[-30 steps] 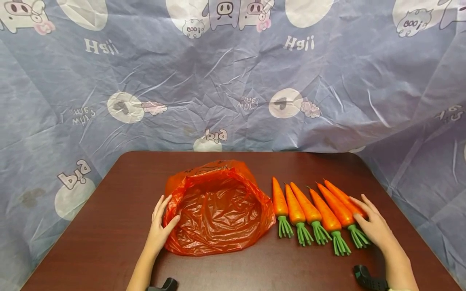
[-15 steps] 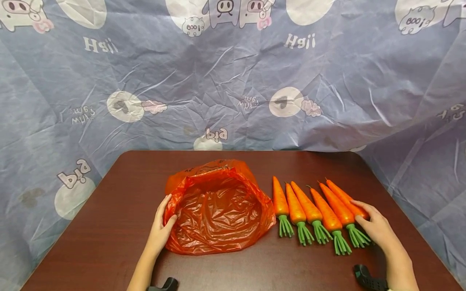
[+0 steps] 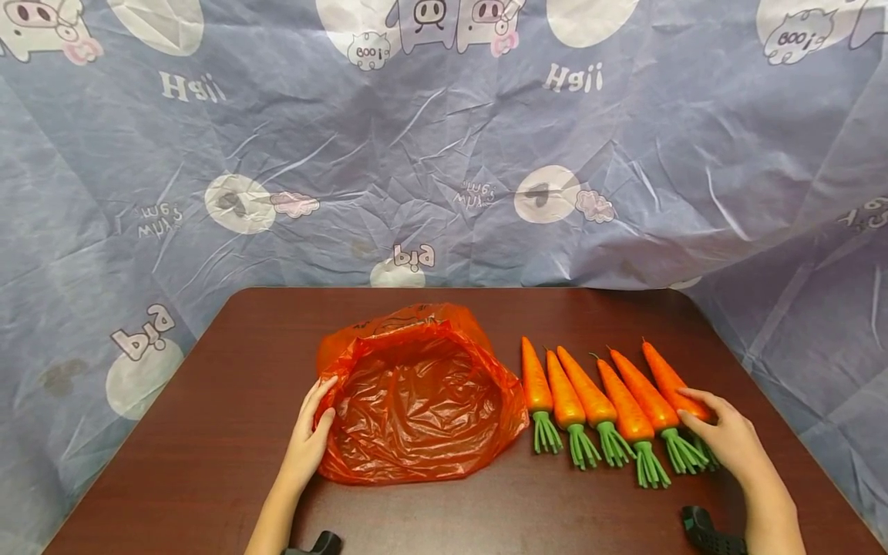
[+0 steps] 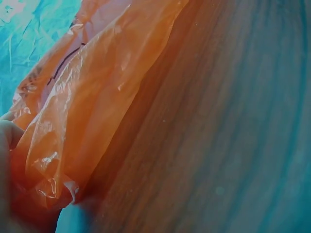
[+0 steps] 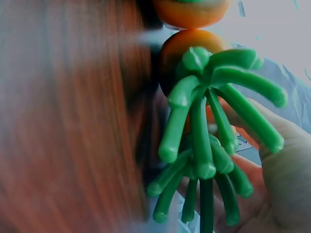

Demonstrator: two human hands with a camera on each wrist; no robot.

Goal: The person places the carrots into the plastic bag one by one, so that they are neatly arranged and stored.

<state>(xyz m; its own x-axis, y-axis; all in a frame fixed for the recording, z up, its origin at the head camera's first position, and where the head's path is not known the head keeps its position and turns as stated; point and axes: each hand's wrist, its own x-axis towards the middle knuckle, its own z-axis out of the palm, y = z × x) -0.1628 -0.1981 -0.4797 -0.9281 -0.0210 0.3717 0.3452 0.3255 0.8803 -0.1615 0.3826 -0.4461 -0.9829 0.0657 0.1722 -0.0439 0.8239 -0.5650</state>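
Note:
A red plastic bag (image 3: 416, 408) stands with its mouth wide, left of the table's middle. At its left rim my left hand (image 3: 310, 432) holds the film between thumb and fingers. The left wrist view shows the bag's outer side (image 4: 97, 97) and part of that hand. On the right, my right hand (image 3: 735, 439) grips the rightmost carrot (image 3: 664, 370) near its thick top, fingers over the far side and thumb on the near side. Its green stalks (image 5: 199, 184) show below another carrot's stalks (image 5: 194, 107) in the right wrist view.
Several more carrots (image 3: 627, 408) lie in a row between the bag and my right hand, tips pointing away and stalks towards me. They rest on a dark brown table (image 3: 180, 432). A printed blue-grey cloth (image 3: 444, 154) hangs behind it.
My right hand has closed on the rightmost carrot and shifted it right, away from its neighbour. My left hand has drawn its fingers in on the bag's rim.

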